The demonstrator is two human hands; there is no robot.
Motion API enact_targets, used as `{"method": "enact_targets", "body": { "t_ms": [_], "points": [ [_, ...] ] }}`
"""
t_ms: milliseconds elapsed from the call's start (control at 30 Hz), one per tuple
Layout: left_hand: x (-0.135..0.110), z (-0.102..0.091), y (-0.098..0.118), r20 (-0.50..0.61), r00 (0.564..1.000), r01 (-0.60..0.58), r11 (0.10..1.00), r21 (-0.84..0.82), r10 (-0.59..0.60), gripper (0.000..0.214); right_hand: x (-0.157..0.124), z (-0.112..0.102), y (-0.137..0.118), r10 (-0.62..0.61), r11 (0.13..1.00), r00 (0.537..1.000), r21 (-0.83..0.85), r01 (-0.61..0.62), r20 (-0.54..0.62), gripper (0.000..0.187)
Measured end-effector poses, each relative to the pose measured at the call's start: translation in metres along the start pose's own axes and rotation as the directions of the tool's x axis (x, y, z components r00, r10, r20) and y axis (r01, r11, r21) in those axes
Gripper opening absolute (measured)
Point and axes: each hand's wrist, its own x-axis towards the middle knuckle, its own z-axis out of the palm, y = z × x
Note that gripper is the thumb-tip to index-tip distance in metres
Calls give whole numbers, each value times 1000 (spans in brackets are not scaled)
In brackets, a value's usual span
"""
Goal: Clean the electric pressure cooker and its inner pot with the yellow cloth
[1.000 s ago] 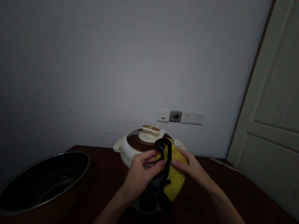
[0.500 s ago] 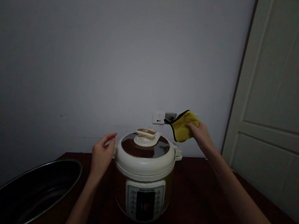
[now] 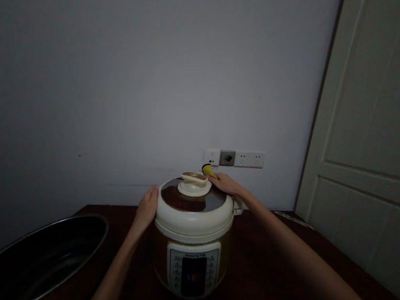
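Note:
A cream and brown electric pressure cooker (image 3: pixel 192 238) stands on a dark wooden table (image 3: pixel 265 278), its lid shut and its control panel facing me. My left hand (image 3: pixel 147 209) lies flat against the cooker's left side, just under the lid rim, fingers together. My right hand (image 3: pixel 225 184) reaches over the back right of the lid and presses a yellow cloth (image 3: pixel 208 170) down behind the lid's handle. Only a small corner of the cloth shows; the rest is hidden behind the lid and under my hand.
A large dark metal basin (image 3: pixel 28 260) sits at the table's left front. A row of wall sockets (image 3: pixel 235 158) is behind the cooker. A pale door (image 3: pixel 377 141) stands at the right, close to the table's right edge.
My right hand has come down from the air beside the sockets onto the back of the lid with the cloth. My left hand has moved in against the cooker's left side.

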Motion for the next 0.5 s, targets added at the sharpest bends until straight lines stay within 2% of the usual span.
{"method": "enact_targets", "body": {
  "t_ms": [167, 267, 367, 500],
  "points": [
    [0, 2, -2, 0, 1000, 19, 998, -52, -19, 43, -44, -1, -23, -152, 987, 988, -50, 152, 4, 32],
    [0, 2, -3, -11, 1000, 26, 999, -46, -27, 40, -59, 3, -32, -142, 980, 990, -138, 141, 2, 31],
    [1, 2, -5, 1, 1000, 14, 999, -37, -14, 41, -53, 4, -28, -113, 983, 994, -146, 109, -15, 31],
    [2, 3, -7, 31, 998, 59, 998, -2, -58, 46, -26, 0, -14, 16, 990, 1000, -141, -13, 17, 35]
  ]
}}
